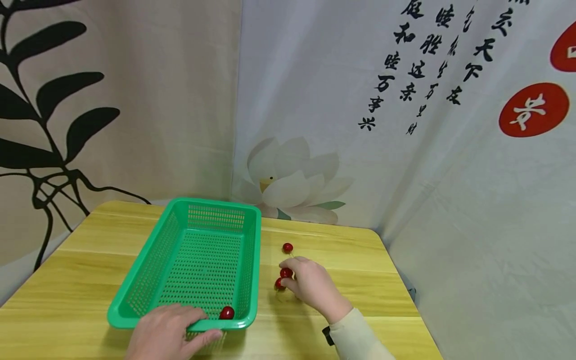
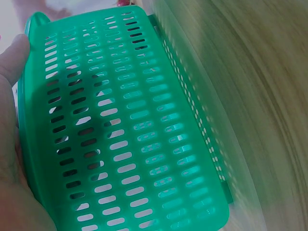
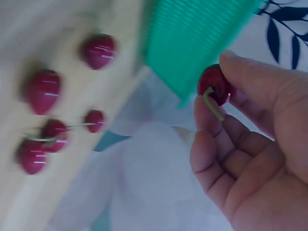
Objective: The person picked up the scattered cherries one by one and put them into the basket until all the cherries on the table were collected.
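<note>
A red cherry (image 3: 216, 79) with a short green stem is pinched between the thumb and fingertips of the right hand (image 1: 310, 284), and only a narrow gap, filled by the fruit, is left between them. The hand is held over the right part of the wooden table (image 1: 369, 280), beside the green plastic basket (image 1: 257, 280). Five loose cherries (image 3: 43, 91) are shown on the tabletop in the right wrist view; two of them lie close together, though whether they touch cannot be told.

The basket's near rim is gripped by the left hand (image 1: 164, 332), with the thumb laid along the outside and the fingers passed over the edge to the inside. The slotted end wall is seen close up in the left wrist view. One dark red cherry (image 1: 227, 313) is contained in the basket, in the near right corner.

A pale sleeve (image 1: 360, 337) is worn on the right arm, and a dark band (image 1: 328, 335) is partly shown at the wrist. The table is backed by a fabric curtain (image 1: 306, 90), on which a black leafy plant, a pale lotus, black Chinese characters and red ovals are printed.
</note>
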A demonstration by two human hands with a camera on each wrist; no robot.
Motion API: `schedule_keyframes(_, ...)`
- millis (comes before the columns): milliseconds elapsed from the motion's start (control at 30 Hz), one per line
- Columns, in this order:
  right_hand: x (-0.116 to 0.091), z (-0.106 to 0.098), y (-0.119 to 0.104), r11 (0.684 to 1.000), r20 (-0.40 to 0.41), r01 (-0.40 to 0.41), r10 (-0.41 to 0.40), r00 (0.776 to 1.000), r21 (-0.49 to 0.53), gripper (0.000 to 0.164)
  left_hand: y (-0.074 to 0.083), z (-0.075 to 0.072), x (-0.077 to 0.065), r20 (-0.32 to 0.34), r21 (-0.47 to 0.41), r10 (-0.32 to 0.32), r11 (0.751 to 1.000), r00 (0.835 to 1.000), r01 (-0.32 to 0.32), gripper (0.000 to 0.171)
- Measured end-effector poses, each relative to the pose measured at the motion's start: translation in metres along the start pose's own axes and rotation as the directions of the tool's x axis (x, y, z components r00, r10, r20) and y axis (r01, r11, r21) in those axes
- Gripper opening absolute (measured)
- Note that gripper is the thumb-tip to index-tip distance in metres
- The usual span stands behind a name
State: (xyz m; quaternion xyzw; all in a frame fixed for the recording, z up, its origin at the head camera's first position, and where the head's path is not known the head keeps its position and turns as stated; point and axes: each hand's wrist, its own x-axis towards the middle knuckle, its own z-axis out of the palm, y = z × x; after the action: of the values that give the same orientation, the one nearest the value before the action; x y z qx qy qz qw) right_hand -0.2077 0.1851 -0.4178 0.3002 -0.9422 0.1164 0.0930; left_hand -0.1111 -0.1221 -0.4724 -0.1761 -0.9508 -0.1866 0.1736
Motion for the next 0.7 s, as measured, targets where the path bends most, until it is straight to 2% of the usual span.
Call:
schedule_keyframes(167, 0.028, -0.025, -0.021, 0.999, -0.041, 0.032, -0.031, 0.999, 0.013, 0.032, 0.0, -0.001, 0.0, -0.011, 0.0, 0.007, 1.0, 1.0, -0.007, 0.038)
schedule_keyframes(333, 0.053, -0.033, -0.048, 0.991, -0.055, 0.134, -0.135, 0.989, -0.027, 0.033, 0.0, -0.001, 0.001, -0.001, -0.012, 0.0, 1.0, 1.0, 0.0, 0.037)
schedule_keyframes(467, 0.069, -0.028, -0.067, 0.975, -0.04, 0.216, -0.218, 0.975, -0.054, 0.032, 0.0, -0.001, 0.001, -0.006, -0.01, 0.001, 1.0, 1.0, -0.001, 0.037)
schedule_keyframes(700, 0.087, 0.0, -0.093, 0.956, 0.055, 0.272, -0.267, 0.962, -0.107, 0.032, -0.002, 0.0, 0.0, 0.001, -0.004, 0.0, 1.0, 1.0, 0.0, 0.035)
